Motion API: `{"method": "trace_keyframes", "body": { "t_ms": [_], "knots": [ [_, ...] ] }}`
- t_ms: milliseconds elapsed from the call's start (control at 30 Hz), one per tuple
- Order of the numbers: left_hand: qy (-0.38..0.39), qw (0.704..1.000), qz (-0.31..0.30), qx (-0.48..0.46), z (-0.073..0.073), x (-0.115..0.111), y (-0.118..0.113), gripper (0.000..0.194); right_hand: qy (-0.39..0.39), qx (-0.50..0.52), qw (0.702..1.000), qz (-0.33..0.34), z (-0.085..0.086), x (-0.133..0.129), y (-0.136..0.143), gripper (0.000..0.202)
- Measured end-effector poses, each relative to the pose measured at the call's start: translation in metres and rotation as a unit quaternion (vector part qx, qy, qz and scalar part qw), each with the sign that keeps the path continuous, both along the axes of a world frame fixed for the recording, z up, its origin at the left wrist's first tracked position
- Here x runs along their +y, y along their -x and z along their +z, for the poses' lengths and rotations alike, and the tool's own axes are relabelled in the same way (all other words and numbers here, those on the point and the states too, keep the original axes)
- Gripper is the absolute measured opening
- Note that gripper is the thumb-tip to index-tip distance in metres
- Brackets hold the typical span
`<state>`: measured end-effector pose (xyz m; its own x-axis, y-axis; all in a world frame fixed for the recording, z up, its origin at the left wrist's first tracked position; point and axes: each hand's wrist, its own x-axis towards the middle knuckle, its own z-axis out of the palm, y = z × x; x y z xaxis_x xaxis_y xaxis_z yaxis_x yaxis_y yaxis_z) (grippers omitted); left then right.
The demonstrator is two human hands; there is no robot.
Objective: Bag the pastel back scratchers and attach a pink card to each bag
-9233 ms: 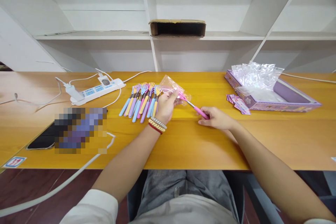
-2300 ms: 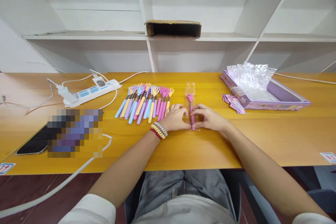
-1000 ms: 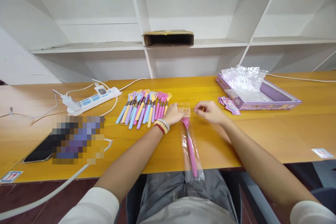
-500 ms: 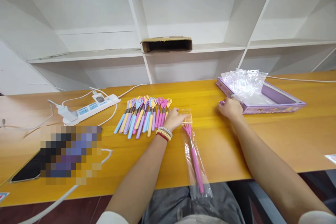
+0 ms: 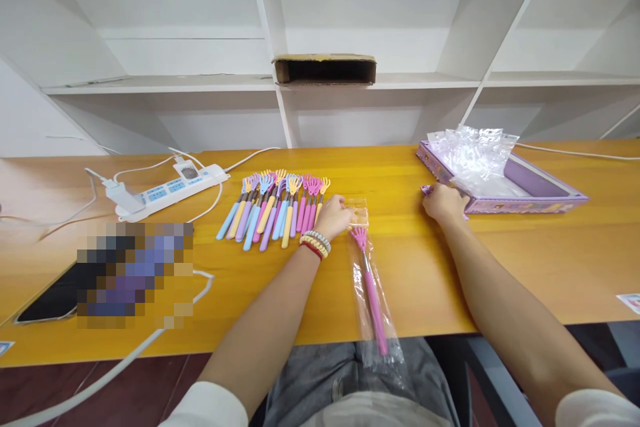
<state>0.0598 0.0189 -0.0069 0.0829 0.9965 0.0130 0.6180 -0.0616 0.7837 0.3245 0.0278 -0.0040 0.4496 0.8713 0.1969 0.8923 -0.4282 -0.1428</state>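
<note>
My left hand (image 5: 334,217), with bracelets at its wrist, is closed at the top left edge of a clear plastic bag (image 5: 358,213). Inside that bag lies a pink back scratcher (image 5: 373,300), its claw end away from me and the bag's lower end over the table edge. To the left of this hand, several back scratchers (image 5: 273,210) in blue, yellow, purple and pink lie in a cluster. My right hand (image 5: 444,203) is closed on the near left corner of a shallow purple box (image 5: 530,205); its fingertips are partly hidden. Clear bags (image 5: 473,153) are heaped in the box.
A white power strip (image 5: 173,192) with plugs and cables lies at the left. Nearer me are a black phone (image 5: 50,297), a blurred-out patch and a thick white cable (image 5: 123,363). White shelves (image 5: 370,27) with an open cardboard box (image 5: 325,71) stand behind the table.
My left fingers have drawn in at the bag's top edge, where a finger stretched across it before. The view has shifted slightly; my right hand stays at the box corner.
</note>
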Motion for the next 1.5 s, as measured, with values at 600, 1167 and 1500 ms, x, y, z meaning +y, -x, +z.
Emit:
{"method": "trace_keyframes", "body": {
  "t_ms": [600,1167,1500],
  "knots": [
    [-0.18,0.98,0.084,0.005,0.005,-0.008,-0.007,0.035,-0.351,0.056,0.867,0.349,-0.003,-0.002,0.03,0.025],
    [-0.129,0.922,-0.011,-0.365,0.005,-0.007,-0.016,0.038,-0.313,0.236,0.766,0.51,0.009,-0.041,0.095,0.034],
    [-0.09,0.91,-0.029,-0.404,0.014,-0.012,-0.021,0.015,-0.183,0.415,0.787,0.419,0.001,-0.028,0.087,0.028]
  ]
}}
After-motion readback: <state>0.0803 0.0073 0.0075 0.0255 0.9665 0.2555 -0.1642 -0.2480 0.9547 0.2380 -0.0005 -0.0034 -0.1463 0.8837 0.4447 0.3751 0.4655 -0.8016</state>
